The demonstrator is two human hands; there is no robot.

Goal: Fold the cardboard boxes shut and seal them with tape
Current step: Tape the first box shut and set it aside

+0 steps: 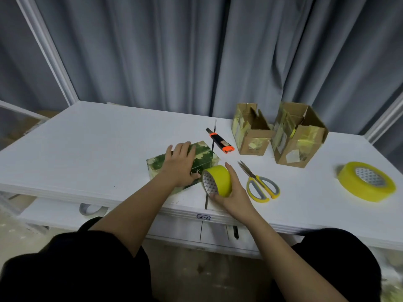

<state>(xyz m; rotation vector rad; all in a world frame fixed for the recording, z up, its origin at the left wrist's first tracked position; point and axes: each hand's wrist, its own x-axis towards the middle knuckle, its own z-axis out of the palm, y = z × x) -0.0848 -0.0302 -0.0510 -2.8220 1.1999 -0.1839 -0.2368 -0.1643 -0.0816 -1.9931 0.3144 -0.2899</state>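
Left hand (180, 163) lies spread flat on the closed green camouflage-patterned box (202, 154); right hand (234, 192) grips an upright yellow tape roll (219, 180) touching it.

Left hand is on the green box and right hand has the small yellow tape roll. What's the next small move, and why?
Probably draw the tape roll away from the green box to pull out a strip: the right hand holds the roll against the box's near end, and the left hand lies flat on top, steadying it.

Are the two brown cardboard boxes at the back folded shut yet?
No, both open: the left box and the right box have flaps standing up.
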